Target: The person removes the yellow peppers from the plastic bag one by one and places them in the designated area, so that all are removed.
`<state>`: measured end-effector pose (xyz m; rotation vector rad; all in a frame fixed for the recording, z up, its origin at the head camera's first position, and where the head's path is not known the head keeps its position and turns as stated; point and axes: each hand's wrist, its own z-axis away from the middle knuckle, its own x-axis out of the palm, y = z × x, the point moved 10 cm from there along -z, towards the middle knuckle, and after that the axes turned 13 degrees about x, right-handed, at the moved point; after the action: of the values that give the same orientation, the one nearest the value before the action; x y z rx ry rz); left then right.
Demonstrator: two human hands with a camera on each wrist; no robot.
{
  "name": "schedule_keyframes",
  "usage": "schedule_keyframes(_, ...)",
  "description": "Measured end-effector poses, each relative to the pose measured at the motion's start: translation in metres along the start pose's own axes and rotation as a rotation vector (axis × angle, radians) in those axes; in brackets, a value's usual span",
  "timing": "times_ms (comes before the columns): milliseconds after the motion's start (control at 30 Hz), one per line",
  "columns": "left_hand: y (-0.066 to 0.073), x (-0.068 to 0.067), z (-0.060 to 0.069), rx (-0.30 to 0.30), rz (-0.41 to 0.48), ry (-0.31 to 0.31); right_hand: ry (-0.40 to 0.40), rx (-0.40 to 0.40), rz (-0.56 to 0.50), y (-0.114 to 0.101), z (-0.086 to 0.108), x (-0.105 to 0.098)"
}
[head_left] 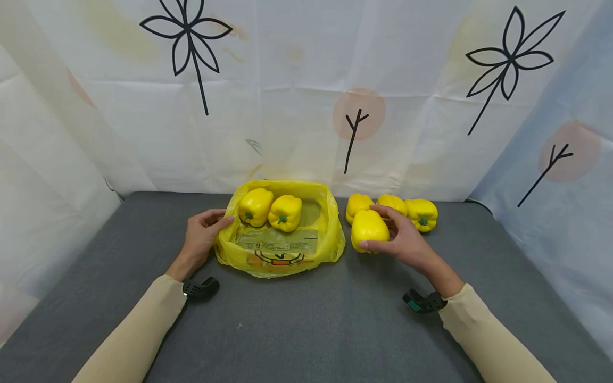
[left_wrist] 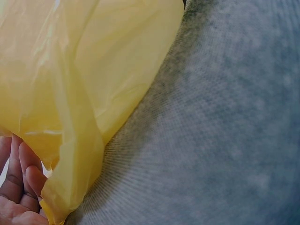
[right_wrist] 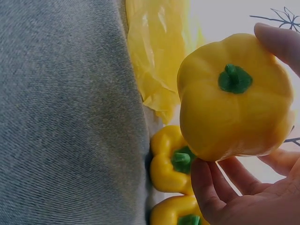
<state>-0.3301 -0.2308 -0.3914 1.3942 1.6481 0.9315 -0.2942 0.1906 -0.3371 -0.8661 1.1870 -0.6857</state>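
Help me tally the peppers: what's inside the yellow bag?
Two yellow peppers lie side by side in the yellow bag. Printed plastic shows in front; whatever is directly beneath them is covered.

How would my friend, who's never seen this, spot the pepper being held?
On the dark grey table, find the open yellow bag. Just to its right, in front of three loose yellow peppers, is the held pepper, in the person's right hand. Unlike those three and the two peppers inside the bag, it alone is gripped.
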Motion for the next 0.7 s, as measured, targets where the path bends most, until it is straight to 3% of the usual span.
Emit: schedule_keyframes(700,0.000,0.000,0.000,-0.004,-0.004,0.002,0.005,0.018,0.069,0.020,-0.003,0.006)
